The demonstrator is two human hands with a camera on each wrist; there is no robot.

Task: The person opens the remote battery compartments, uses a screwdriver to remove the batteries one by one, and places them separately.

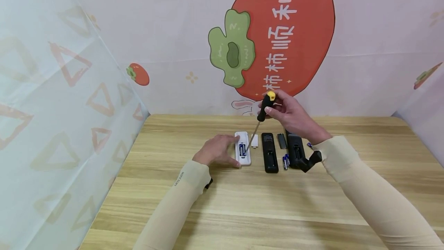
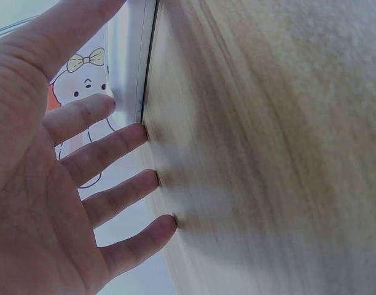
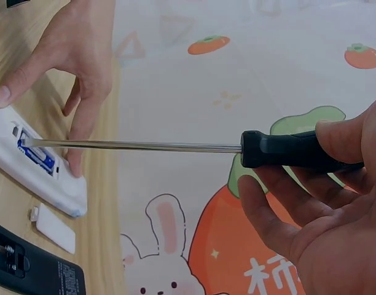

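A white remote control [image 1: 248, 159] lies back up on the table, its battery bay uncovered with blue batteries [image 1: 242, 149] inside. My left hand [image 1: 217, 149] holds the remote between thumb and forefinger, one near each end; its other fingertips [image 2: 166, 224] rest beside it. My right hand [image 1: 289, 113] grips the black handle of a screwdriver [image 3: 280, 149] with a yellow end. The screwdriver slants down and its metal tip [image 3: 31, 142] is at one end of a battery in the bay.
Right of the white remote lies its white battery cover [image 1: 254, 141]. Farther right are a black remote [image 1: 269, 153], a black cover [image 1: 281, 141], loose blue batteries [image 1: 286, 161] and another black remote [image 1: 295, 151], partly behind the right wrist. A printed cloth wall [image 1: 187, 49] stands behind the table [image 1: 243, 211].
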